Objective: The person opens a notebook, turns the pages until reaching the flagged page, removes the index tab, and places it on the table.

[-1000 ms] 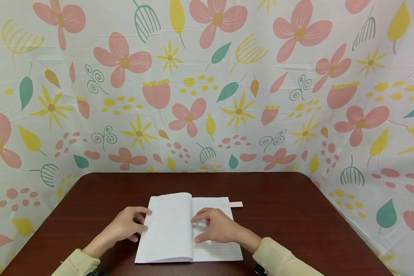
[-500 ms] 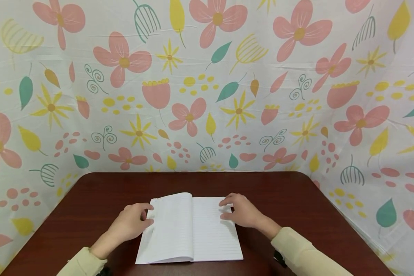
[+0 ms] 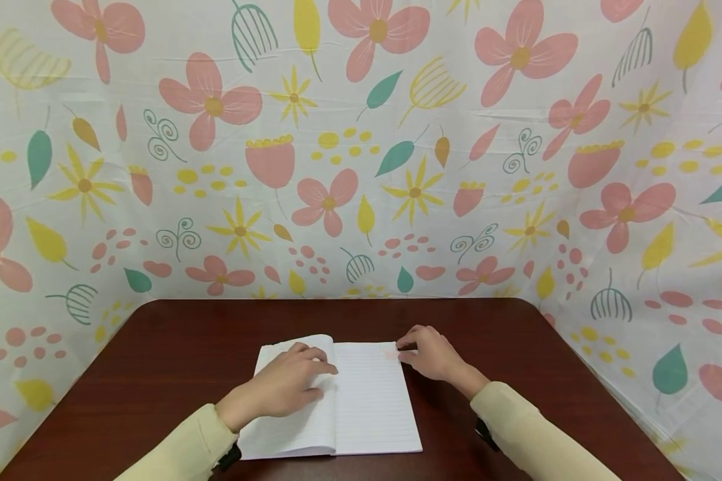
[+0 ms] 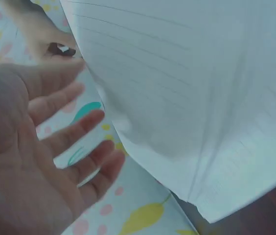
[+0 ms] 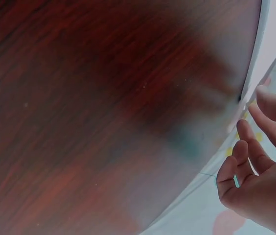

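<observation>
No readable text anywhere

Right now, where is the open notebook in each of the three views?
Head: notebook lies low centre on the table, left hand resting on its left page.
Left wrist: its lined pages fill the upper right.
Right wrist: not visible.
Shared landmark: floral cloth.

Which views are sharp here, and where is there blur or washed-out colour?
Head view: sharp, evenly lit, soft shadows beside the notebook. Left wrist view: hazy and pale, left hand soft, page lines faint. Right wrist view: table blurred, with a dark smear; right hand soft.
</observation>
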`<action>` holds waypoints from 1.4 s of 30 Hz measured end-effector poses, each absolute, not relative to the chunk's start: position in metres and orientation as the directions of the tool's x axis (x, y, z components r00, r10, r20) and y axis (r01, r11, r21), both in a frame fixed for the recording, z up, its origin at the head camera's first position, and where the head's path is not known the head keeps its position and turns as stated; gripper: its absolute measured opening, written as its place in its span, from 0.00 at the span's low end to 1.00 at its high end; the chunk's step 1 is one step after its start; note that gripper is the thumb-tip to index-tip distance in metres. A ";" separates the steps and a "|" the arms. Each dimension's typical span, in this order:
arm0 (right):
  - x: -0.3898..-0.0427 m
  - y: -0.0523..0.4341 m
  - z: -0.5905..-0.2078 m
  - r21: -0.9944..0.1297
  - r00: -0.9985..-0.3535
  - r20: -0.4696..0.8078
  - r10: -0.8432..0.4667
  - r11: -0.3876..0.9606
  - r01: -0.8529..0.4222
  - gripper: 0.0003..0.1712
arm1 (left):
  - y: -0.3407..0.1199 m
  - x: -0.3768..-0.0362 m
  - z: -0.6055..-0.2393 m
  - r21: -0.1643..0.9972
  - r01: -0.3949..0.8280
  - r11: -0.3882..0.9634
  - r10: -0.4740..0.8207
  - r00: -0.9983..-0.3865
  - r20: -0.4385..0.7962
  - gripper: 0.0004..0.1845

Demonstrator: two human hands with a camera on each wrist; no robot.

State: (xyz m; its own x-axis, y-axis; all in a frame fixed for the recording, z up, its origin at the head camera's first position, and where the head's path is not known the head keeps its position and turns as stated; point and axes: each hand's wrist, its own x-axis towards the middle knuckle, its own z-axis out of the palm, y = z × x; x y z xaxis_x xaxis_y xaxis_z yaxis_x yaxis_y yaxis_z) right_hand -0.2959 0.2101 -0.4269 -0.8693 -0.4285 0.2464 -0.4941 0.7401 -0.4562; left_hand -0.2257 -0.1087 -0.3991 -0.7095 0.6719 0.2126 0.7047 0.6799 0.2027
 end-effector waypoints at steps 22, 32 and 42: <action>-0.298 0.205 -0.425 -0.451 -0.861 0.228 -0.454 0.735 -0.507 0.09 | -0.093 -0.234 -0.397 0.245 0.711 0.659 0.728 -0.685 0.030 0.20; -0.300 0.205 -0.425 -0.462 -0.879 0.217 -0.424 0.749 -0.475 0.08 | -0.096 -0.240 -0.397 0.322 0.685 0.653 0.733 -0.679 -0.043 0.26; -0.305 0.201 -0.429 -0.460 -0.891 0.204 -0.406 0.763 -0.453 0.07 | -0.102 -0.245 -0.402 0.354 0.679 0.643 0.746 -0.660 -0.091 0.30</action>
State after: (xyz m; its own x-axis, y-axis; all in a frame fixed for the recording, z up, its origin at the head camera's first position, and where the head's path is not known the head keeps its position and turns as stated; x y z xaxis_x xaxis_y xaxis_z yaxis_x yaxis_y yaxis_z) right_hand -0.3052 0.2011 -0.4286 -0.8910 -0.4055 0.2040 -0.4529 0.7635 -0.4604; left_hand -0.2447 -0.1023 -0.4022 -0.6595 0.7462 -0.0905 0.6789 0.6430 0.3544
